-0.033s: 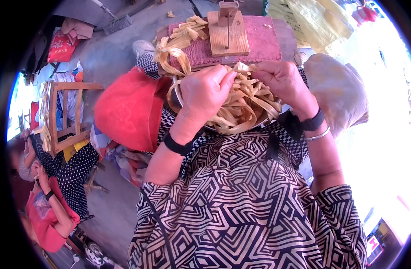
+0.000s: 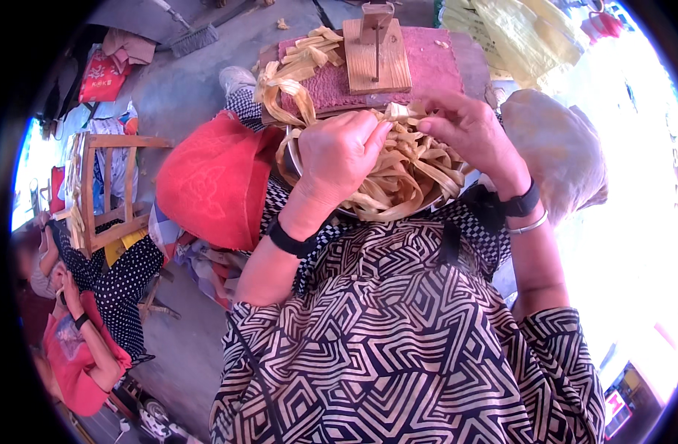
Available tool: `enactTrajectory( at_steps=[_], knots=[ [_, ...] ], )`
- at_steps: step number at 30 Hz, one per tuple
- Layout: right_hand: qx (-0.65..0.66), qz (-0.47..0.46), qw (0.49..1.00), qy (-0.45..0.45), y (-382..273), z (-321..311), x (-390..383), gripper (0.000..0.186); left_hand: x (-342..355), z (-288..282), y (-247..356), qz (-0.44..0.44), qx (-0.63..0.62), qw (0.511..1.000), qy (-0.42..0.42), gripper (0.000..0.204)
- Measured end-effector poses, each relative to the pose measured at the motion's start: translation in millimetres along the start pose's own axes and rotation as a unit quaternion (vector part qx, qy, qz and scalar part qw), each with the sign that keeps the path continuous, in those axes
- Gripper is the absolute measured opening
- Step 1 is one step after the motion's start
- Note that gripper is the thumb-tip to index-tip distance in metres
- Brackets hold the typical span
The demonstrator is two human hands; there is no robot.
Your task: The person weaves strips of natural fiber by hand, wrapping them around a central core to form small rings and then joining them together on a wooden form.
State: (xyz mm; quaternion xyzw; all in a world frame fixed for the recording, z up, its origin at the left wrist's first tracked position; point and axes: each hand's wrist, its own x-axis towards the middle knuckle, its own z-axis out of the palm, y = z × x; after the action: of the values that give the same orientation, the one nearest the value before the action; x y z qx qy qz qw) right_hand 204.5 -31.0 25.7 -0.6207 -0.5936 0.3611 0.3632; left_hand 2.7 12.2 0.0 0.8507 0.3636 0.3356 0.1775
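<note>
My left hand (image 2: 340, 152) is closed, its thumb and forefinger pinching a pale tan strip of dried husk (image 2: 400, 112) at the near side of the bench. Right of that strip, my right hand (image 2: 468, 133) has its thumb and forefinger apart, with no strip visible between them; its other fingers curl. Beneath both hands, a round metal basin (image 2: 295, 153) on my lap holds a heap of curled, plaited-looking husk strips (image 2: 398, 189). A looped strip (image 2: 298, 98) trails from the bench toward the basin's left side.
A low bench carries a pink towel (image 2: 437, 70), a wooden block with an upright piece (image 2: 357, 66) and a bundle of husk strips (image 2: 309, 55). Red cloth (image 2: 206, 181) covers my left knee, pale cloth (image 2: 557, 152) my right. At left are a wooden frame (image 2: 87, 192) and another person (image 2: 87, 340).
My right thumb and forefinger have parted from the strip, and that hand has shifted slightly. The left hand keeps its pinch in nearly the same place.
</note>
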Motion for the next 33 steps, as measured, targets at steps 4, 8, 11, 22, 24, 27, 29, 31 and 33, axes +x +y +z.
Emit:
enactTrajectory(
  at_steps=[4, 8, 11, 22, 24, 27, 29, 31, 33],
  knots=[
    [0.192, 0.115, 0.966, -0.132, 17.6, -6.1, 12.7, 0.015, 9.4, 1.8, 1.0, 0.078, -0.008, 0.996, 0.029, 0.015],
    [-0.067, 0.024, 0.993, 0.099, 37.4, -24.9, 10.9, 0.019, 20.3, -6.3, -0.4, 0.120, 0.050, 0.991, 0.023, 0.013],
    [0.017, 0.000, 0.999, 0.051, -8.2, -19.0, 7.3, 0.025, 19.6, -4.9, -3.1, 0.129, 0.058, 0.990, 0.017, 0.013],
    [0.193, 0.099, 0.964, -0.152, -19.2, -18.4, 18.9, 0.012, 22.7, -18.9, -6.1, -0.060, -0.230, 0.953, -0.187, 0.014],
    [0.184, 0.077, 0.970, -0.139, -10.0, -10.3, 27.0, 0.012, 25.9, -18.6, -15.3, -0.108, -0.282, 0.932, -0.203, 0.016],
    [0.200, 0.072, 0.972, -0.098, 7.4, 2.1, 42.7, 0.013, 37.1, -21.3, -35.6, -0.204, -0.279, 0.910, -0.228, 0.020],
    [0.182, 0.062, 0.981, 0.021, 11.9, 5.9, 53.1, 0.012, 41.0, -9.1, -59.3, -0.226, -0.338, 0.896, -0.177, 0.019],
    [0.183, 0.072, 0.980, 0.022, 17.5, 11.2, 62.8, 0.011, 48.0, -4.8, -65.1, -0.243, -0.322, 0.903, -0.147, 0.017],
    [0.144, 0.068, 0.987, 0.032, 20.7, 16.5, 69.8, 0.010, 53.1, 1.2, -73.9, -0.279, -0.349, 0.887, -0.117, 0.014]
  ],
)
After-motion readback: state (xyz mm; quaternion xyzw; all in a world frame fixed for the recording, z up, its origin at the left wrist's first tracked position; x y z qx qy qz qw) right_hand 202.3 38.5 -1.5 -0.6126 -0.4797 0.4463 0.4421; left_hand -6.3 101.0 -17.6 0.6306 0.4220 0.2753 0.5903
